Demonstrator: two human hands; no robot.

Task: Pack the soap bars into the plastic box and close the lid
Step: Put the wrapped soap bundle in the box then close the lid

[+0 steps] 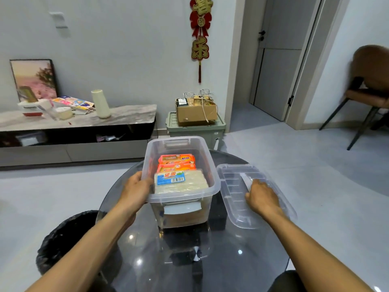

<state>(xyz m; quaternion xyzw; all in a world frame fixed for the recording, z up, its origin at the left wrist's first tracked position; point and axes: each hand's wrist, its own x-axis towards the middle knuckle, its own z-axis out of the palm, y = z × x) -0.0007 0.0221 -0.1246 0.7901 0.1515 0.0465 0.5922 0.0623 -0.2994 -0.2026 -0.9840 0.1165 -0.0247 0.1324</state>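
Note:
A clear plastic box point(212, 171) stands on a round dark glass table point(189, 260). Inside lie two orange-wrapped soap bars point(176, 159) at the back and a pale wrapped soap bar with a blue label point(189, 183) at the front. My left hand point(136, 190) grips the box's left rim. The clear lid point(235, 199) lies flat on the table to the right of the box. My right hand point(263, 197) rests on top of the lid, fingers bent over it.
A black fuzzy stool point(69, 234) sits at the table's left. Beyond the table stand a green bin point(195, 129) with a cardboard box point(196, 111) on it, and a low TV cabinet point(77, 131). A brown chair point(370, 87) is at the far right.

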